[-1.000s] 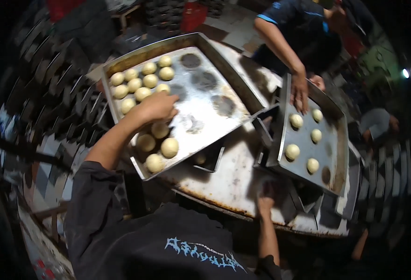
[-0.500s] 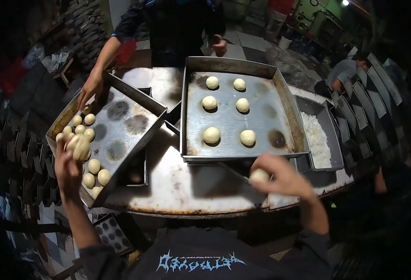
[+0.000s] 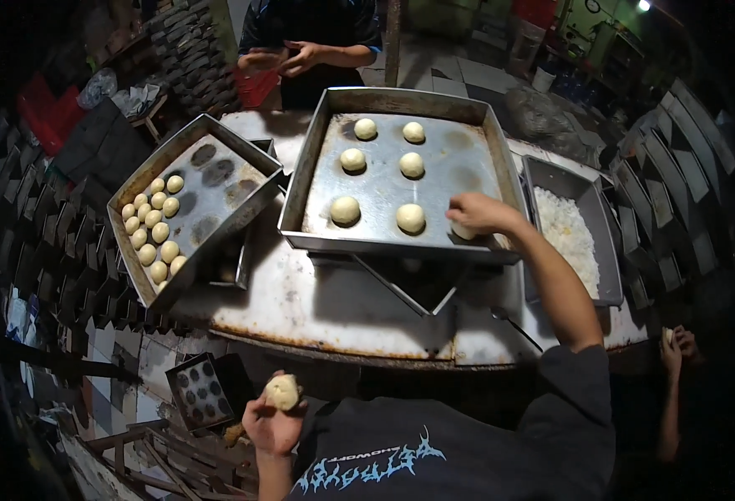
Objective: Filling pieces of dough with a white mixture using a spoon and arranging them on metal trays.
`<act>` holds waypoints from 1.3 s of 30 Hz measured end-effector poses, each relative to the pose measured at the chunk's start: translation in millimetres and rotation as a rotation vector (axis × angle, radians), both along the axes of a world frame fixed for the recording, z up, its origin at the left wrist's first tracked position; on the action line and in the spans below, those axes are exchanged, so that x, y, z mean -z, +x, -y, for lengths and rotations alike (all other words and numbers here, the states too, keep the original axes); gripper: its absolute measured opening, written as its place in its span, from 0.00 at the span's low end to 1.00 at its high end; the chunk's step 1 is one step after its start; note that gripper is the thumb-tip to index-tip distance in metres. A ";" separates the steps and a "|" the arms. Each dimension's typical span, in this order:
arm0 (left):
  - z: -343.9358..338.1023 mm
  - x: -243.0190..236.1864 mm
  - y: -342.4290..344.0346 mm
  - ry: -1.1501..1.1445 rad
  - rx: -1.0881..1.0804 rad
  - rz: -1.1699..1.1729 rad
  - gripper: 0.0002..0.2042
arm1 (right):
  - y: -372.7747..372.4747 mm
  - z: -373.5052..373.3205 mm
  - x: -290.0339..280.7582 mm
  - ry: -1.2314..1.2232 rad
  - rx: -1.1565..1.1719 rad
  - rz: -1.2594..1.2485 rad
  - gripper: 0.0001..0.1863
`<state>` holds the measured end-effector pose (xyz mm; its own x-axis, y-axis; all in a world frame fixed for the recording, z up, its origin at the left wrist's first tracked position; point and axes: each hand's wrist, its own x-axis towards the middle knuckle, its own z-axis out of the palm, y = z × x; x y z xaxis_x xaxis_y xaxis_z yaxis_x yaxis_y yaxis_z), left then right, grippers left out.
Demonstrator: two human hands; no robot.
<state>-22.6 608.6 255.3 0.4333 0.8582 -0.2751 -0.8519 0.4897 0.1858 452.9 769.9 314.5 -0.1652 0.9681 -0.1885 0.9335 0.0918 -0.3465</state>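
Note:
In the big metal tray [image 3: 459, 146], six round dough balls stand in two columns. At the tray's near right corner my right hand [image 3: 489, 213] is closed over another dough ball [image 3: 463, 231], which it partly covers and which sits at the tray floor. My left hand [image 3: 272, 427] is raised in front of the table near my shirt, fingers curled round a pale dough ball [image 3: 281, 392] with an uneven surface. To the left, a second metal tray [image 3: 238, 167] lies at an angle, with several smaller dough balls [image 3: 152, 219] crowded along its left side.
A grey bin [image 3: 606, 250] of white crumbly stuff stands right of the big tray. A dark pan [image 3: 422, 288] sits beneath it, with a thin-handled tool [image 3: 518, 326] nearby. A co-worker's hands [image 3: 301, 60] meet across the table; another person's hands [image 3: 676, 344] show at far right.
My right hand has gone from the table's front edge into the big tray with its dough ball. My left hand has left the left tray, bringing dough toward me. The co-worker's hand has withdrawn.

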 end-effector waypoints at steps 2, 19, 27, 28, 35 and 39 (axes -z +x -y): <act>14.6 -10.6 18.8 -0.085 0.042 0.063 0.24 | -10.1 4.8 -2.8 -0.029 0.089 0.036 0.18; 146.6 51.4 125.9 -0.142 0.532 -0.061 0.21 | -8.9 248.6 140.1 0.237 0.771 0.272 0.15; 109.9 28.9 291.9 0.590 0.629 -0.794 0.20 | -37.8 273.7 42.2 0.764 0.352 -0.173 0.11; 109.1 4.9 316.5 0.679 0.773 -0.724 0.22 | -16.7 255.0 27.0 0.783 0.375 -0.164 0.12; 71.2 -33.7 400.2 0.420 0.691 -0.348 0.21 | 212.0 150.0 48.4 0.264 0.375 0.308 0.08; 48.0 -16.6 388.3 0.308 0.586 -0.478 0.22 | 217.2 129.4 92.7 0.020 0.192 0.539 0.08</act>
<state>365.7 560.7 272.0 0.7310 0.5960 -0.3322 -0.2682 0.6987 0.6633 670.1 640.5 221.8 0.1283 0.9755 -0.1789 0.9785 -0.0951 0.1829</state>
